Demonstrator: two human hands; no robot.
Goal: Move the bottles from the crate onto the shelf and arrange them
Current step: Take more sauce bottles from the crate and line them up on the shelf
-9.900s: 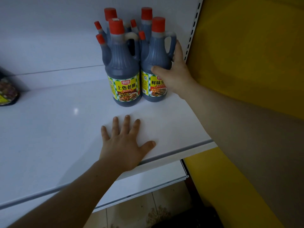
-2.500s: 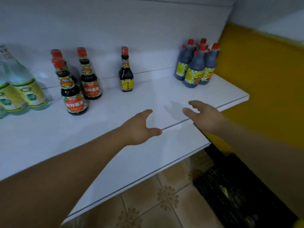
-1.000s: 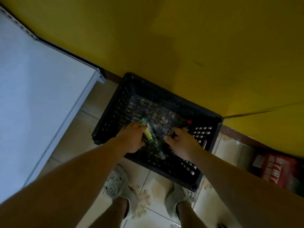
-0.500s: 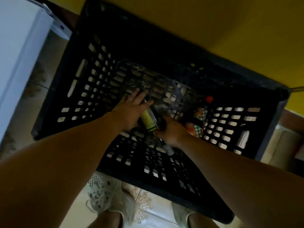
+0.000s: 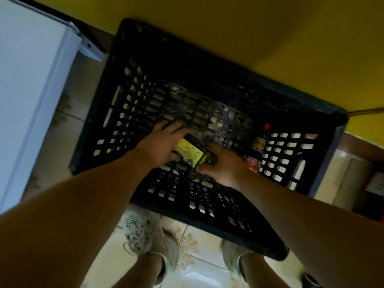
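Note:
I look straight down into a black slotted crate on the tiled floor. Both hands are inside it. A clear glass bottle with a yellow-green label lies on the crate bottom between them. My left hand grips its left side, fingers spread over the top. My right hand holds its right side, thumb under the label's edge. A dark sauce bottle with a red cap lies just right of my right hand, untouched. The white shelf edge runs along the left.
The crate stands against a yellow wall, with my two feet in pale shoes at its near rim. A red-and-white box sits on the floor at the far right. Patterned floor tiles show between shelf and crate.
Since half a second ago the bottle's label has turned more into view and my right hand has slid along its right side. Earlier I turned from the shelf down to the crate.

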